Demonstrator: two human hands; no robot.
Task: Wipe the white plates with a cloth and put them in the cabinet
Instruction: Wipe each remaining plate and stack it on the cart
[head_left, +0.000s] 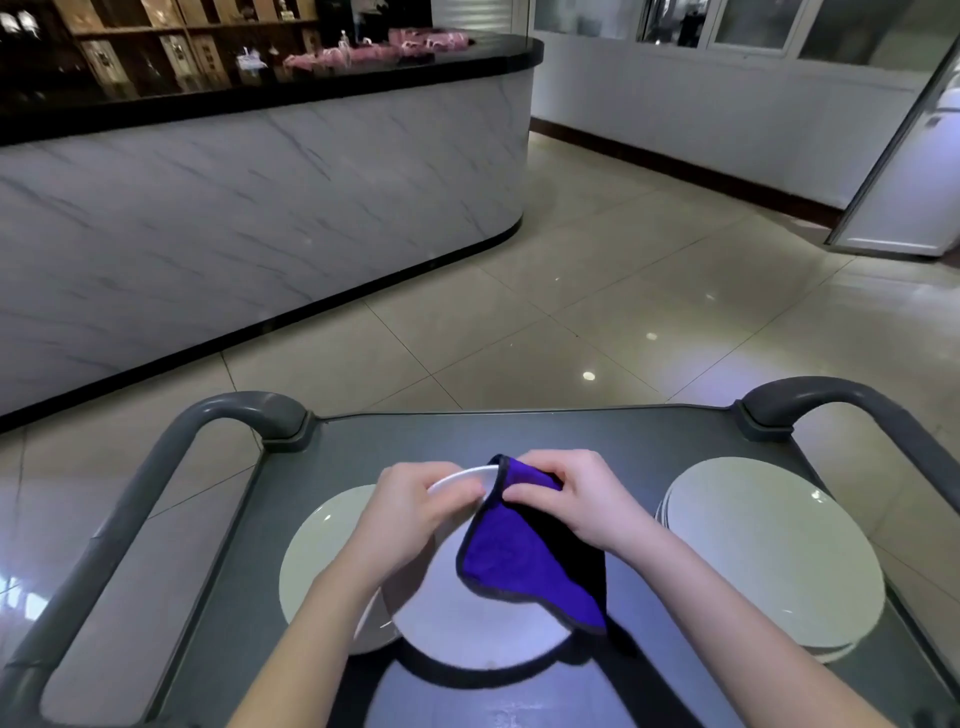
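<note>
A white plate (467, 623) is held tilted above the grey cart top (597, 441). My left hand (415, 504) grips its far rim. My right hand (566, 499) pinches a purple cloth (524, 561) over the same rim, right beside the left hand; the cloth hangs down across the plate's face. Under my left arm lies a white plate (322, 551) on the cart. A stack of white plates (769, 551) sits on the cart's right side.
The cart has grey handle bars at the left (156, 467) and right (841, 400). A marble-fronted counter (260, 208) with a black top curves across the left. Tiled floor (623, 286) stretches ahead; an open white door (904, 182) stands at far right.
</note>
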